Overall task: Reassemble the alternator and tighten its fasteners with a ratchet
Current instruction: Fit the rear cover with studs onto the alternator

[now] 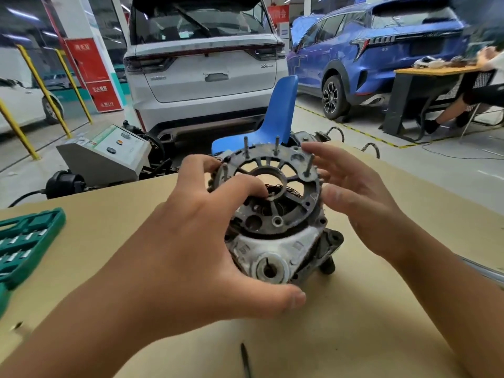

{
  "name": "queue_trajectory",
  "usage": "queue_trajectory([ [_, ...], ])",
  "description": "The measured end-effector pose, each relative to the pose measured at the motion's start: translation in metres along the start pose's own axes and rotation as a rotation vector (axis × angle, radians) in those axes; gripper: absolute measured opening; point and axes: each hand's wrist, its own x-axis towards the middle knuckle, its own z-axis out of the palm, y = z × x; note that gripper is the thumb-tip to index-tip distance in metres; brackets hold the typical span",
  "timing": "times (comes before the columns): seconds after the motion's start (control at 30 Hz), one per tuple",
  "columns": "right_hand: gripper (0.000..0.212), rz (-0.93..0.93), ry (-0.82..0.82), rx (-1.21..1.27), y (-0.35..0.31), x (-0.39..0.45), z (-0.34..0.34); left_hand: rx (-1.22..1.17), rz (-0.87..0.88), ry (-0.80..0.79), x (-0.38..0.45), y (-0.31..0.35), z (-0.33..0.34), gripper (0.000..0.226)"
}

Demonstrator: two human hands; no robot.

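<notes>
Both hands at an alternator on a tan tabletop (381, 336).

The left hand (191, 241) curls its fingers onto the spoked end frame (272, 192) atop the alternator (281, 249); the right hand (351, 192) is spread, fingers straight, beside its rim. Four studs (277, 144) stand upright. A green socket case (24, 241) lies far left.
</notes>
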Motion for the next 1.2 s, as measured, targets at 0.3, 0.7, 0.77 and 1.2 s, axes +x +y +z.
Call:
queue_trajectory([
  [0.3, 0.063, 0.001, -0.045, -0.040, 0.000, -0.003, -0.002, 0.011, 0.042, -0.109, -0.002, -0.001, 0.008, 0.098],
  [0.7, 0.078, 0.048, -0.007, -0.043, -0.001, -0.002, -0.010, -0.245, 0.290, -0.196, 0.011, -0.040, -0.019, 0.090],
  [0.77, 0.058, 0.043, -0.041, -0.046, 0.000, -0.002, -0.009, -0.240, 0.292, -0.214, 0.013, -0.044, -0.018, 0.087],
  [1.2, 0.111, 0.140, -0.414, -0.232, -0.001, -0.004, -0.022, -0.237, 0.230, -0.319, 0.012, -0.054, -0.008, 0.126],
])
